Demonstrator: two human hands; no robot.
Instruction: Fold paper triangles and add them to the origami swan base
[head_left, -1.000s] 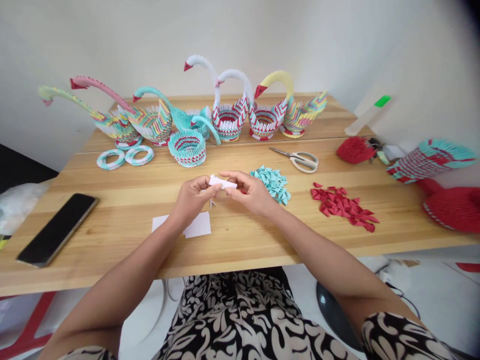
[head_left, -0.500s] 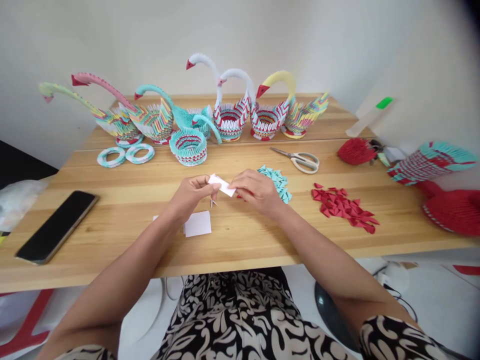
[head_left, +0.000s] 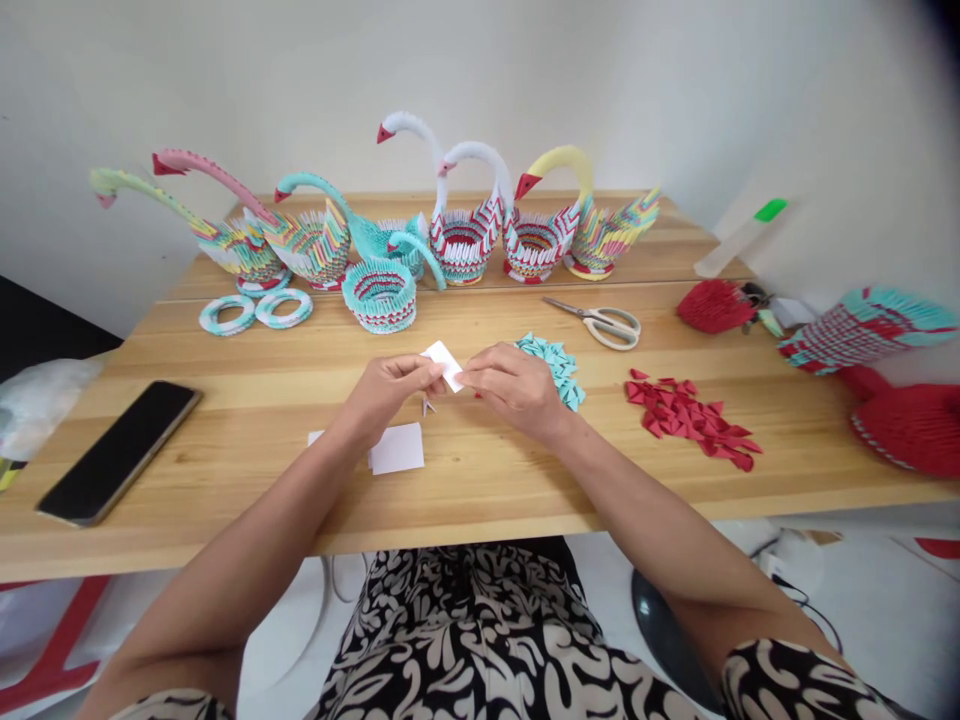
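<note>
As a person in black-and-cream patterned clothing works at a wooden bench (head_left: 247, 500) against a pale wall (head_left: 315, 80), the left hand (head_left: 382, 395) and right hand (head_left: 521, 388) pinch a small white paper (head_left: 445, 366) between them, above the bench. Beyond both hands, swan-shaped paper baskets (head_left: 465, 245) with curved necks in green, pink, turquoise, white and yellow line the back of the bench. Straight beyond the left hand stands a round paper basket (head_left: 380, 305), upright, its rim turquoise and its sides banded red and white; what the baskets may hold cannot be made out. Two paper rings (head_left: 283, 308) lie beyond and to the left of the left hand, a dark phone (head_left: 120, 453) well to its left, and white sheets (head_left: 397, 449) nearer the body, partly behind the forearm. Turquoise folded pieces (head_left: 559, 370) sit just beyond the right hand, partly hidden by it. Red folded pieces (head_left: 690, 415) are spread to its right, with scissors (head_left: 604, 325) farther back and a red-and-turquoise paper vessel (head_left: 862, 330) tilted at far right.
</note>
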